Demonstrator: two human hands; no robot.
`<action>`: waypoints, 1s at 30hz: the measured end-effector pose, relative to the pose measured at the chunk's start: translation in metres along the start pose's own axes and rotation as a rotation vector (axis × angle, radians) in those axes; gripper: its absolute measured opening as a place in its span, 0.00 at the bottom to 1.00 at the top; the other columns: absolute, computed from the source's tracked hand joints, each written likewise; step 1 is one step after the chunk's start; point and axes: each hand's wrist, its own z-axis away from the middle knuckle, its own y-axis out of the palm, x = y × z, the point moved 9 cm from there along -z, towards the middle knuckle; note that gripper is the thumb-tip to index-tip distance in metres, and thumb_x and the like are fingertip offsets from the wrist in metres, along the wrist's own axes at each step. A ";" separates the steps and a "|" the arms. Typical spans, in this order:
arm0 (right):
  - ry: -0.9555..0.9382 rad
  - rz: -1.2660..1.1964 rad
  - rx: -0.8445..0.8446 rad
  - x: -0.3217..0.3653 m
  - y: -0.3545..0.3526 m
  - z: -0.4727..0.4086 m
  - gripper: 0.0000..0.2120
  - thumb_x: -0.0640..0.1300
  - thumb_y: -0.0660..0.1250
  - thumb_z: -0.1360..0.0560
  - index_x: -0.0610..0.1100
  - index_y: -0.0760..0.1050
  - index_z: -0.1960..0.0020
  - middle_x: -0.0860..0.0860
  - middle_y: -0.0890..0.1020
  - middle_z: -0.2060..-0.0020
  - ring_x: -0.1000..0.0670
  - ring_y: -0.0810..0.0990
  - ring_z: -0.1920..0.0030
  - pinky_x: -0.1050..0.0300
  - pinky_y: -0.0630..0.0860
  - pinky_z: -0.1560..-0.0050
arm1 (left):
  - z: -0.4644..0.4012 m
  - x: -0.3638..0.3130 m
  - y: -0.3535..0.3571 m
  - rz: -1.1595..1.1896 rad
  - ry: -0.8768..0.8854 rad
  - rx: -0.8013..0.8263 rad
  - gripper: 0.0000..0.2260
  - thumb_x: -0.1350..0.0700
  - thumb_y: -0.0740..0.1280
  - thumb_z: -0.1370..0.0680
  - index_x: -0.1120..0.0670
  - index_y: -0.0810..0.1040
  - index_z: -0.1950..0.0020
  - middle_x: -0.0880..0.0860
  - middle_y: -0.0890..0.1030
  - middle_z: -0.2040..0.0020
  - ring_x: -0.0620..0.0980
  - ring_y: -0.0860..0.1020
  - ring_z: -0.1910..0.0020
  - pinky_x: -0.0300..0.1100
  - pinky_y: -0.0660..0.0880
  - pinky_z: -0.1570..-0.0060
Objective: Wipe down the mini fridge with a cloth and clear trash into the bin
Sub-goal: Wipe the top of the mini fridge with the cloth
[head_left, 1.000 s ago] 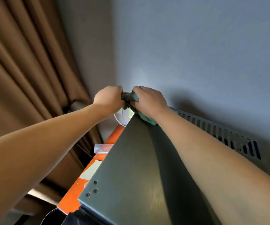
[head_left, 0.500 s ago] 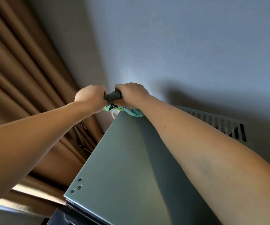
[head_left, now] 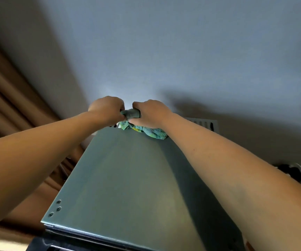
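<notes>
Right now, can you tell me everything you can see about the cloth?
The cloth is teal-green terry with a yellow patch, bunched and crumpled. It sits at the far edge of the fridge top, near the wall. The left hand and right hand both grip it; a twisted part stretches between them.

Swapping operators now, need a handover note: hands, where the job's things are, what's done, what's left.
Left hand: grips one end of the cloth.
Right hand: grips the other end; the stretch between the hands looks twisted, as if being wrung.
Cloth: its loose part lies on the far edge of the mini fridge top, by the wall.
Done: cannot tell how much of the top is wiped.
Left: wipe the rest of the fridge; clear trash. No bin or trash is in view.
Nearby: curtain on the left, vent behind the right arm.
</notes>
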 end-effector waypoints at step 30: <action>0.374 0.181 -0.060 -0.073 -0.066 0.196 0.19 0.68 0.65 0.26 0.53 0.67 0.51 0.54 0.75 0.64 0.45 0.76 0.61 0.55 0.61 0.69 | 0.046 -0.186 0.005 0.072 0.379 -0.086 0.08 0.47 0.71 0.28 0.52 0.80 0.56 0.52 0.81 0.61 0.52 0.79 0.60 0.42 0.74 0.66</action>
